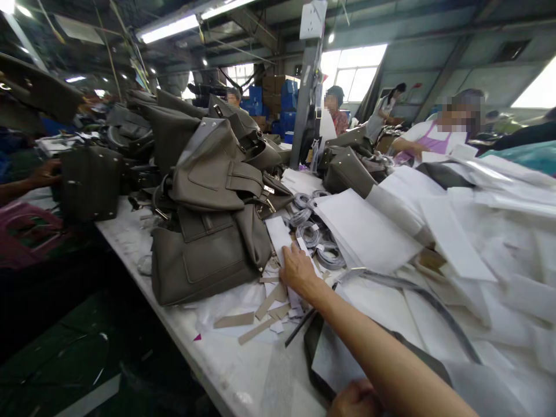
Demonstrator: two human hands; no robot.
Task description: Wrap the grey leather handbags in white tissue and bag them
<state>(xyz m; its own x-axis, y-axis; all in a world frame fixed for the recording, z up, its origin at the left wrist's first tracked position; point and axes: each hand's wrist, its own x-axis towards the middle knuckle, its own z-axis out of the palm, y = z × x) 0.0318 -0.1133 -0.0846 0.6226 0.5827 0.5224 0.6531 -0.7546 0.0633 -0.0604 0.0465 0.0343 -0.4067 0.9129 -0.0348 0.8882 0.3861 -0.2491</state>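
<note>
My right hand [299, 271] reaches over the table, its thumb and fingers closed at the lower end of a white paper strip [278, 233]. Below it are several taupe and white offcuts [271, 301]. Just left stands a grey-brown leather handbag [212, 255], with another handbag [208, 168] piled on top. At the bottom edge my left hand [356, 399], partly cut off, has curled fingers at a dark bag [319, 347] with a pale sheet over it. A long grey handle [417, 289] arches beyond my forearm. The left fingertips are hidden.
Coiled grey straps [309, 233] and white sheets [369, 229] lie past my right hand. A heap of white paper [512, 249] covers the right side. A post [307, 92] rises behind. At left, another person's hand [47, 172] touches a bag by a pink stool [28, 231].
</note>
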